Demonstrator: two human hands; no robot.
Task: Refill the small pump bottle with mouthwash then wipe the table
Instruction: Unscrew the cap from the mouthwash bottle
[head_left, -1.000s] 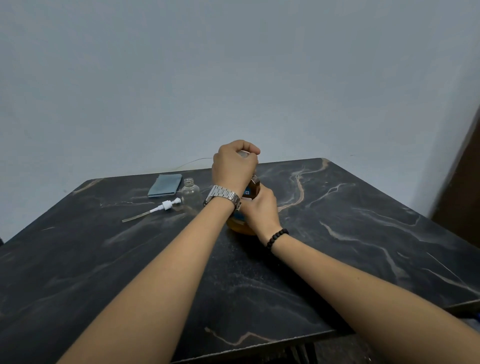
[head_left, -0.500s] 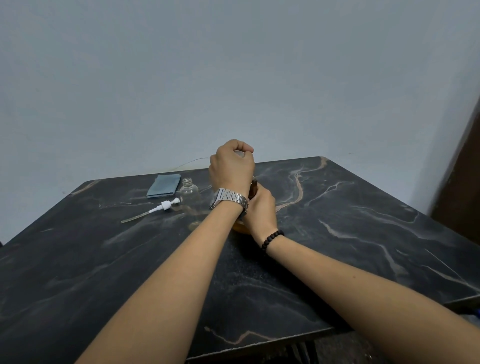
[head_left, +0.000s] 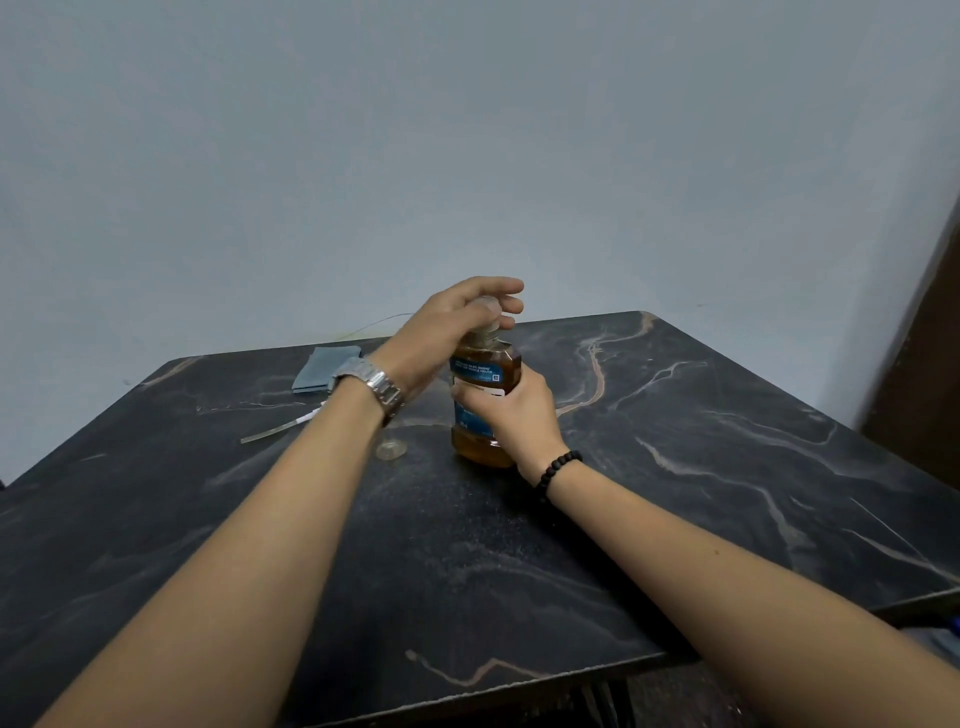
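An amber mouthwash bottle (head_left: 484, 364) with a blue label stands upright in the middle of the dark marble table (head_left: 675, 467). My right hand (head_left: 511, 415) is wrapped around its lower body. My left hand (head_left: 452, 325) curls over the clear cap (head_left: 488, 306) from above, fingers around it. The small clear pump bottle (head_left: 390, 448) stands just left of the mouthwash, mostly hidden behind my left wrist; only its base shows. Its white pump head with the dip tube (head_left: 275, 428) lies flat on the table farther left.
A folded grey-blue cloth (head_left: 322, 366) lies near the table's back left edge. A thin wire runs along the wall behind it. The wall closes off the far side, and a dark brown panel stands at the right.
My left hand has turned on the cap, its fingers now spread toward the right, so the mouthwash bottle's neck and label show. The view has shifted slightly; the small bottle is now hidden by my wrist.
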